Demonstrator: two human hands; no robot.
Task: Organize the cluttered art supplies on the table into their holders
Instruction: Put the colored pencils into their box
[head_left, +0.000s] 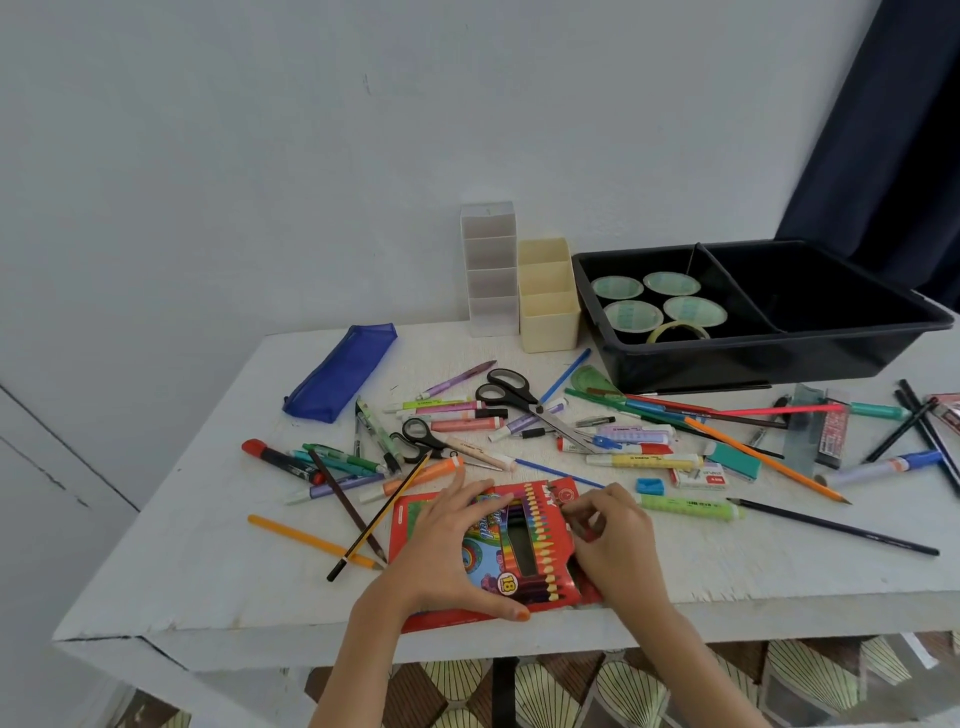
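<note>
A red box of coloured pencils (524, 551) lies flat near the table's front edge. My left hand (452, 545) rests on its left half, fingers spread straight across the top and thumb along the near edge. My right hand (613, 540) is at the box's right end, fingers curled and pinching its flap. Pens, markers, pencils, highlighters and two pairs of scissors (511, 395) lie scattered over the white table (208, 587). A white holder (491, 267) and a cream holder (548, 296) with compartments stand at the back.
A black two-part bin (831, 343) at the back right holds several tape rolls. A blue mesh pencil pouch (340, 371) lies back left. Erasers and a blue sharpener (650, 486) sit right of the box. A dark curtain hangs far right.
</note>
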